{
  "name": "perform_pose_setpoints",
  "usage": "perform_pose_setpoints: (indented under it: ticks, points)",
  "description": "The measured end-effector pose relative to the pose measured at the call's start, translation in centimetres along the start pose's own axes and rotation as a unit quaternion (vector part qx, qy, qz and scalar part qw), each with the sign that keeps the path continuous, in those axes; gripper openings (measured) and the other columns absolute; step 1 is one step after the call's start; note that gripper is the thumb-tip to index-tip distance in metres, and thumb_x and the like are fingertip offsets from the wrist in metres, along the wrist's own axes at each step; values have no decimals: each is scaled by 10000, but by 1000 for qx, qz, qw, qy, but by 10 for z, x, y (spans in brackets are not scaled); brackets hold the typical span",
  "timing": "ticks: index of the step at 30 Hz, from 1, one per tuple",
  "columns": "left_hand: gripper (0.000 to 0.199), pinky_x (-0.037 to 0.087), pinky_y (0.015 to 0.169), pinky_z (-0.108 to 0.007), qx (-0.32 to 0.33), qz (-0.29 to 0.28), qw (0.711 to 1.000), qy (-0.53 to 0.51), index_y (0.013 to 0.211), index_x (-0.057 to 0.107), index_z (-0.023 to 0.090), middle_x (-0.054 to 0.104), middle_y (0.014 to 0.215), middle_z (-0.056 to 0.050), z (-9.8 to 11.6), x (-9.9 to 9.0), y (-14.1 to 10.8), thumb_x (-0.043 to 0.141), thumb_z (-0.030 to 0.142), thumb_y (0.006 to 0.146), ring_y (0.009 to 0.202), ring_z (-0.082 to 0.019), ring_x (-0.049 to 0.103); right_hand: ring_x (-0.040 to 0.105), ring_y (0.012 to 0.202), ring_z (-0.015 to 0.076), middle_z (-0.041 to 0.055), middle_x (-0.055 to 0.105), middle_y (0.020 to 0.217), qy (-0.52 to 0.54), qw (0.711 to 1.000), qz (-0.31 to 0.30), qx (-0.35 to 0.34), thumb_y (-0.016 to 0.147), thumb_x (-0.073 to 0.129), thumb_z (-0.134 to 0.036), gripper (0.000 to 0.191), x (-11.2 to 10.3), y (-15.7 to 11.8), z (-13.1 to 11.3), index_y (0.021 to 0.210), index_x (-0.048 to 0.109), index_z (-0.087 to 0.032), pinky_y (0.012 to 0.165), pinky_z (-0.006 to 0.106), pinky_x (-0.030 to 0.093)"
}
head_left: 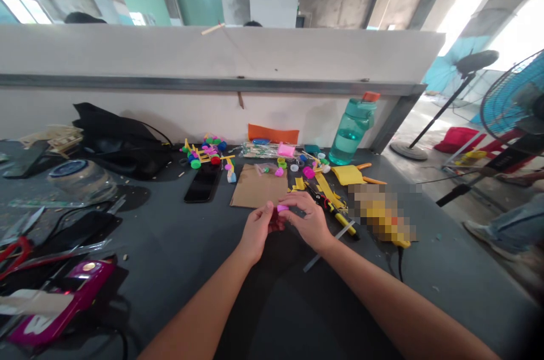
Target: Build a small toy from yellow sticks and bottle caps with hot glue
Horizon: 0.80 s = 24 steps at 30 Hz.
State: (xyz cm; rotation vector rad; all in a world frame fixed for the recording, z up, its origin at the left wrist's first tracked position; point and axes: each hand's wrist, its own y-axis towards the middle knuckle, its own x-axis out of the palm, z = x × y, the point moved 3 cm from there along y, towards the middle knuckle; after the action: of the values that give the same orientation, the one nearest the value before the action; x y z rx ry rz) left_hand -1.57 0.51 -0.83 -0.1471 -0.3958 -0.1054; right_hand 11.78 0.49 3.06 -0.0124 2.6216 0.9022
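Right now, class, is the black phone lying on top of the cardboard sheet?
No, the black phone lies on the dark tabletop, to the left of the cardboard sheet.

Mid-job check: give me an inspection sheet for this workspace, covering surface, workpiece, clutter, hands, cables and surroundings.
Surface: dark table, small scraps scattered on it.
Workpiece: small pink piece at the fingertips, in front of the cardboard.
Clutter: phone left of the cardboard; water bottle at the back; yellow-and-black tool by the right forearm; magenta device at lower left.
Hands: right hand pinches the pink piece; left hand close against it, contact partly hidden.
Cables: black cord from the partly blurred yellow item at right.
Surroundings: white partition behind; fan and another person's leg at right.
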Motion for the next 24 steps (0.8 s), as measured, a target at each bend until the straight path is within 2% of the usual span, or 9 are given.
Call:
perform_pose_setpoints:
  ticks: [5, 7, 10, 12, 14, 17, 19, 21, 24]
  points:
    - [485, 463, 487, -236, 65, 160, 979, 108, 475, 448, 162, 338, 387, 73, 14, -21, 6, 560, 547, 748, 378, -70, 386, 615, 845, 185, 34, 680, 858, -3, 994, 68, 88, 765, 660, -337, 139, -7, 1, 15, 827, 689, -216, 811, 333, 469]
    - [430, 478, 512, -239, 118, 200, 961, 151, 534, 492, 163, 399, 435, 54, 26, -26, 9, 522, 507, 789, 430, -90, 456, 620, 832, 189, 39, 683, 848, -2, 988, 88, 127, 761, 650, -367, 185, -9, 2, 23, 831, 688, -200, 798, 328, 469]
    - [263, 521, 661, -288, 167, 119, 936, 285, 922, 612, 155, 637, 754, -41, 49, -16, 9, 479, 366, 837, 694, -153, 620, 622, 837, 197, 46, 690, 855, 8, 981, 103, 163, 760, 633, -410, 248, -10, 2, 31, 856, 686, -188, 794, 329, 467]
    - [300, 496, 814, -332, 181, 26, 875, 449, 1088, 581, 177, 651, 1050, -91, 63, -3, -3, 451, 311, 853, 930, -193, 623, 622, 821, 193, 46, 691, 848, 24, 979, 110, 171, 762, 622, -431, 277, -11, 3, 33, 865, 683, -181, 784, 325, 468]
    - [393, 418, 948, -388, 198, -19, 772, 604, 1244, 495, 196, 555, 1263, -102, 68, 4, -27, 383, 330, 892, 1130, -227, 535, 620, 801, 186, 45, 689, 831, 43, 977, 119, 171, 763, 616, -442, 295, -13, 4, 32, 871, 681, -175, 770, 320, 469]
    - [584, 234, 1071, -486, 201, 69, 619, 756, 1348, 375, 81, 363, 1422, -181, 56, -11, -73, 320, 451, 900, 1331, -290, 291, 614, 766, 176, 39, 682, 795, 68, 974, 139, 168, 755, 621, -446, 303, -17, 7, 28, 866, 680, -170, 735, 306, 471]
    - [736, 203, 1054, -554, 141, 160, 547, 809, 1331, 363, -34, 310, 1415, -279, 37, -33, -99, 296, 540, 875, 1339, -363, 237, 610, 736, 169, 36, 677, 780, 81, 971, 149, 169, 746, 631, -442, 301, -19, 9, 26, 861, 679, -168, 704, 296, 472]
    - [828, 217, 1013, -607, 71, 215, 509, 831, 1293, 382, -103, 347, 1358, -346, 16, -52, -112, 288, 591, 851, 1307, -426, 265, 606, 714, 164, 36, 673, 769, 90, 970, 152, 170, 741, 637, -434, 297, -21, 10, 24, 855, 679, -163, 681, 288, 471]
    - [888, 206, 1040, -565, 43, 223, 503, 834, 1288, 367, -138, 312, 1362, -370, -2, -56, -103, 277, 622, 838, 1313, -435, 240, 598, 698, 159, 37, 668, 756, 93, 970, 151, 165, 748, 634, -422, 293, -23, 12, 19, 858, 677, -155, 663, 279, 467]
